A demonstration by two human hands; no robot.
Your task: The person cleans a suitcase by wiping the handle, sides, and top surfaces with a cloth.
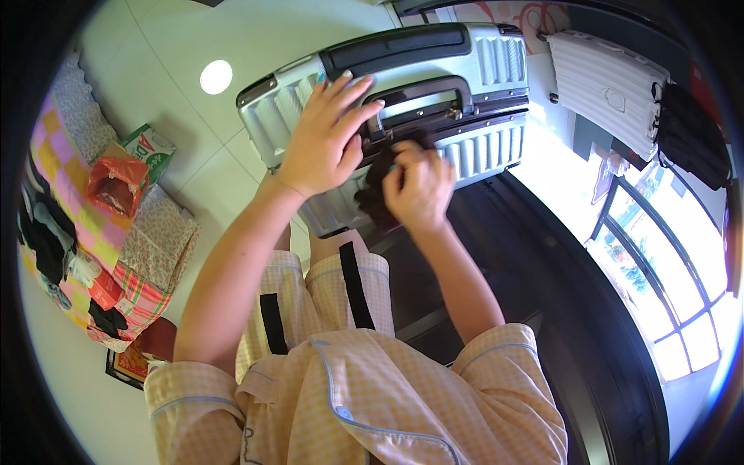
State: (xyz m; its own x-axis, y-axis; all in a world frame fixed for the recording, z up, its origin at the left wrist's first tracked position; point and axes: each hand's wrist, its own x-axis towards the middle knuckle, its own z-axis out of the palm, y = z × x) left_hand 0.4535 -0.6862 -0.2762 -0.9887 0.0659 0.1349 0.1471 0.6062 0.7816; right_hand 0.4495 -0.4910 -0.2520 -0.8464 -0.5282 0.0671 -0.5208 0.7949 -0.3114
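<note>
A silver ribbed hard-shell suitcase (501,61) stands before me with its handle side up. It has dark metal trim, a dark carry handle (418,90) and a black padded-looking grip (401,49) farther back. My left hand (325,136) lies spread on the shell by the left end of the carry handle, fingers apart. In my right hand (421,186) is a bunched dark brown cloth (375,183), pressed close to the trim seam below the handle. The motion blurs this hand and cloth. The cloth hides part of the suitcase's near face.
A long black surface (511,244) extends beside my legs. At the right are another light ribbed suitcase (604,87), a black bag (691,133) and a bright window (651,261). A cloth-covered surface (157,232) on the left bears a red plastic bag (136,200) and clothes.
</note>
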